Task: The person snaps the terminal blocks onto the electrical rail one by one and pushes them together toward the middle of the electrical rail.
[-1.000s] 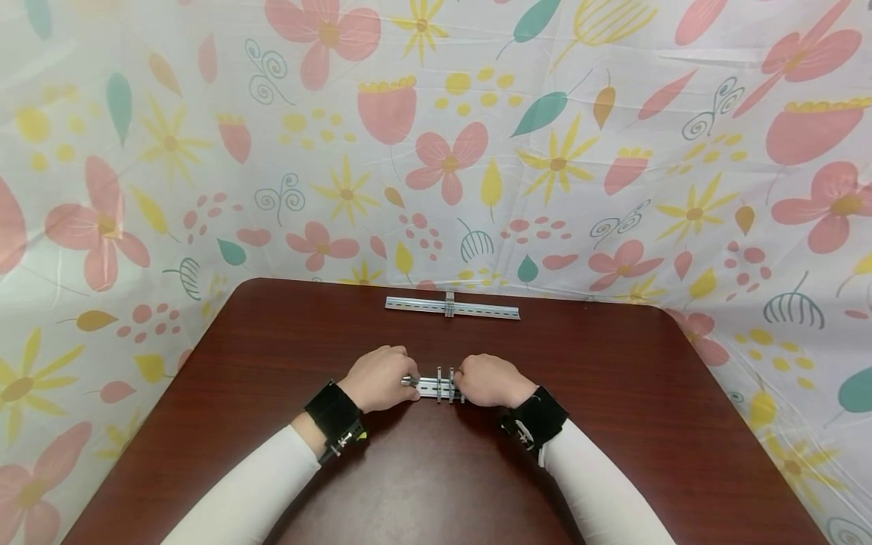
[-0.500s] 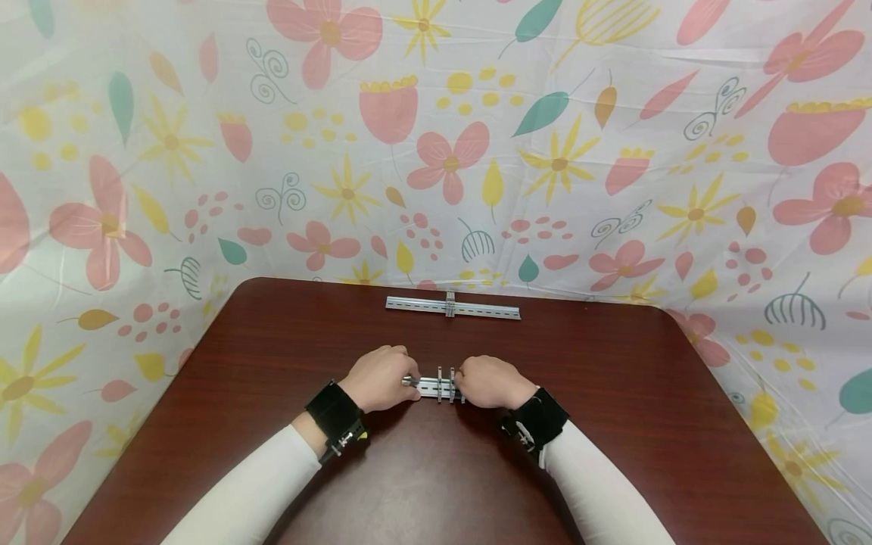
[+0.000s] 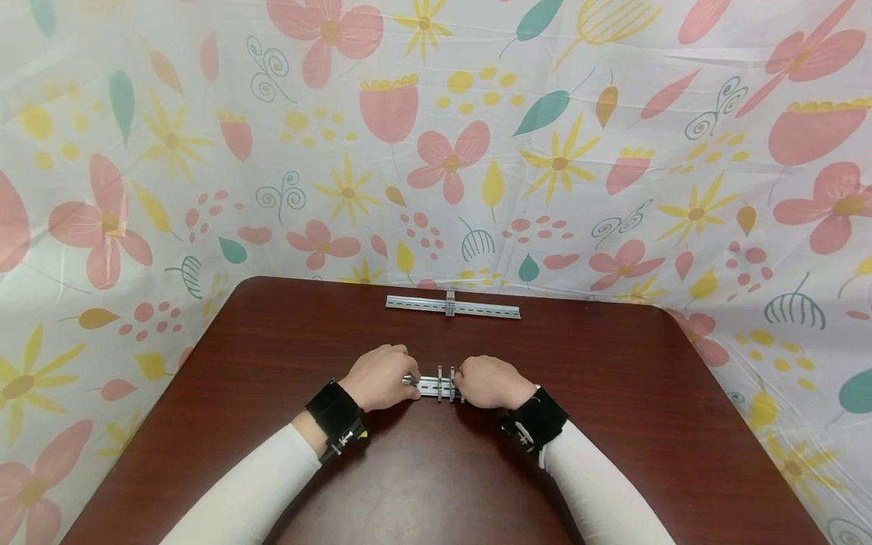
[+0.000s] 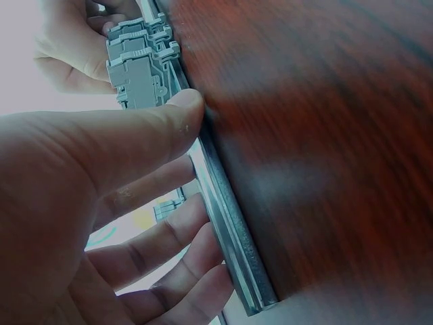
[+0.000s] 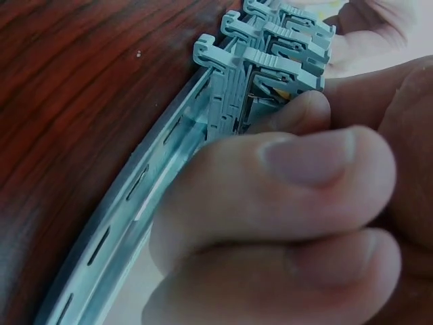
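A slotted metal DIN rail (image 3: 428, 387) lies crosswise between the hands, near the middle of the table. My left hand (image 3: 383, 378) grips its left part, with the thumb (image 4: 155, 125) along one edge and the fingers on the other side, as the left wrist view shows. Three grey terminal blocks (image 5: 264, 68) sit side by side across the rail, with small gaps between them. My right hand (image 3: 493, 381) holds the rightmost block with curled fingers, a fingertip (image 5: 308, 112) right against its side. In the head view that hand covers the right part of the rail.
Farther back on the brown table (image 3: 327, 318) lies a second DIN rail (image 3: 487, 309) with a small cluster of terminal blocks (image 3: 450, 303) at its middle. A flower-printed cloth (image 3: 450, 212) hangs behind the table and along both sides.
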### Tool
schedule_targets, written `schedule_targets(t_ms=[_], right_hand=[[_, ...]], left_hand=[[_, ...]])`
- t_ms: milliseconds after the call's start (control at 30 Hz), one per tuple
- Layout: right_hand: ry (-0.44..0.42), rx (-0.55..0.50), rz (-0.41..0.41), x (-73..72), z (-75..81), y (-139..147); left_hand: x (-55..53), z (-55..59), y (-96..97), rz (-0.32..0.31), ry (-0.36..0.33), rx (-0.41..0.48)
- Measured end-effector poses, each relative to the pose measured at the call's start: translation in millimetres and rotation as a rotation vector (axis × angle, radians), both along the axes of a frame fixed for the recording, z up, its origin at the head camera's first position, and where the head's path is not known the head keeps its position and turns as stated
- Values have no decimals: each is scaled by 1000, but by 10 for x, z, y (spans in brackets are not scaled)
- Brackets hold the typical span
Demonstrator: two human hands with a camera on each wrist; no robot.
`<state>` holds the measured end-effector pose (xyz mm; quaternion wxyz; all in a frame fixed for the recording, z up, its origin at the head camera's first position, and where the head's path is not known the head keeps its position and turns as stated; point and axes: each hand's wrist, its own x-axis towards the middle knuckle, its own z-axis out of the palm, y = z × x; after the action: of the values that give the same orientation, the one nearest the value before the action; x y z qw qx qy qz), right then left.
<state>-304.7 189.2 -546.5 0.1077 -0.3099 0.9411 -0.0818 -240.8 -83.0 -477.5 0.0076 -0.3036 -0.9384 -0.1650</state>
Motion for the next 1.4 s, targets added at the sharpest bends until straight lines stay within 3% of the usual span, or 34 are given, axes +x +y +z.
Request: schedule_targets(t_ms=[67,267,367,400,633,700,800,833,933,1000,1133,1233,1400], right_hand=[[-3,-1,0,75,124,-37],[-80,-33,-110,494,788,-253],[-83,-15,-125,553,861,-275],[-66,-34,-100,513,787,-234],[-94,-54,-79,445,721,-184],[-76,-65,-51,330,543,-114],[-62,-72,-40,282,472,-94],[-91,-87,-52,271,473,-100],[-115,-91,-84,445,745,-196],[-106,-84,-95,514,827,-221],[-85,-61,-102,552,858,-238],[-84,-73,-69,486,780,-202],[-28,-88,23,238,395,-48]], left_hand=[[-2,0,1,0,-1,-1],[-1,7,1,1,-7,1],[1,11,1,0,-9,5],[1,10,2,0,-9,6],[5,16,9,4,-15,5],[3,19,11,4,-11,2],[3,20,10,4,-8,-1],[2,19,9,5,-7,-3],[3,16,6,6,-5,-7],[4,13,4,6,-4,-10],[-1,-1,3,5,-2,-14],[-1,-4,2,3,-1,-15],[5,9,2,3,-11,-9]])
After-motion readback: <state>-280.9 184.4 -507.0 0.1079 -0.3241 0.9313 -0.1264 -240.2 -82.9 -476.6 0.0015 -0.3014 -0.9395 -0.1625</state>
